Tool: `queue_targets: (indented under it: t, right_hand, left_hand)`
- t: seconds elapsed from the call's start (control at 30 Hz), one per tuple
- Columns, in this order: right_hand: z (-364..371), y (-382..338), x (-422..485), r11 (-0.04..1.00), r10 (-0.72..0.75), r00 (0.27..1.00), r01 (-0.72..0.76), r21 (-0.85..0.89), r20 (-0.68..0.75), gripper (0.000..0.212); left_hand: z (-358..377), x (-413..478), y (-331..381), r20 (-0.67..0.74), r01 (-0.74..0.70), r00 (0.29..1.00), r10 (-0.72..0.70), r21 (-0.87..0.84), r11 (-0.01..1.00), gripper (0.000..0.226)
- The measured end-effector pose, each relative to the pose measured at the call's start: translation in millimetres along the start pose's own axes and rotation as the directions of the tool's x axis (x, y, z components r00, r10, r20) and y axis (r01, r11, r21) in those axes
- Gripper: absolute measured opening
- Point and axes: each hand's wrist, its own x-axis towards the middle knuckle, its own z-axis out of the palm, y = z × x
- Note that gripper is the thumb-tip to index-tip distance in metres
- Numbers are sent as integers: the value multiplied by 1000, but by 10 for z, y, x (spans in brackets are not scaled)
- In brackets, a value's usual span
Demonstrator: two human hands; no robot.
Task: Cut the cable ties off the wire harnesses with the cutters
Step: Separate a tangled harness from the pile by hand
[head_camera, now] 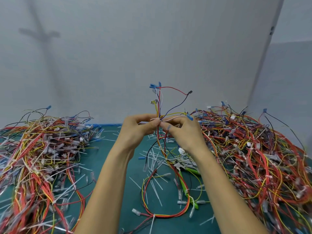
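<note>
My left hand (137, 130) and my right hand (183, 132) hold one wire harness (159, 105) upright between them above the green mat. Both pinch it at a white cable tie (156, 119) where the red, yellow, blue and white wires meet. Blue terminals stick up at the harness top. Its lower part hangs down and loops on the mat, with another white tie (153, 217) on the loop. The green-handled cutters (187, 188) lie on the mat below my right forearm, in neither hand.
A big heap of harnesses (38, 149) lies at the left and a bigger one (256, 152) at the right. Several cut white tie pieces (155, 159) litter the green mat (111, 166) between them. A grey wall stands behind.
</note>
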Motion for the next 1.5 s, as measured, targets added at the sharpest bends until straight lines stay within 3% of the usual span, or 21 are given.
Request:
queue_targets:
  t: [0.27, 0.4, 0.53, 0.7, 0.87, 1.1, 1.27, 1.37, 1.5]
  right_hand:
    - [-85, -45, 6, 991, 133, 989, -134, 5, 69, 7]
    - [-186, -59, 3, 978, 161, 987, -159, 137, -1, 16]
    - [-306, -44, 35, 985, 152, 983, -141, 100, -107, 23]
    - [-304, -106, 14, 989, 127, 987, -118, 89, -97, 20]
    - [-273, -200, -6, 997, 79, 993, -79, 11, -88, 15]
    - [-196, -295, -62, 933, -80, 995, 51, -356, -67, 14]
    - [-92, -300, -98, 904, 13, 998, 14, -427, 61, 33]
    - [-28, -260, -113, 922, 119, 979, -48, -385, 163, 52]
    - [38, -200, -115, 985, 133, 985, -119, -128, 110, 42]
  left_hand:
    - [11, 5, 49, 83, -26, 996, 23, 35, 999, 7]
    - [25, 23, 4, 40, -16, 999, 14, 48, 999, 9]
    - [18, 18, -41, 42, 9, 999, -13, 74, 997, 11]
    - [25, 8, -28, -16, 2, 1000, 1, 136, 991, 3]
    - [13, 7, 0, -88, 20, 996, -5, 175, 984, 6]
    - [70, -8, 58, -123, 28, 992, -10, 148, 989, 6]
    - [73, -27, 117, -110, 35, 994, -23, 106, 994, 5]
    - [80, -47, 162, -101, 30, 995, -26, 40, 999, 6]
    - [61, -72, 207, -25, 36, 999, -39, -116, 993, 10]
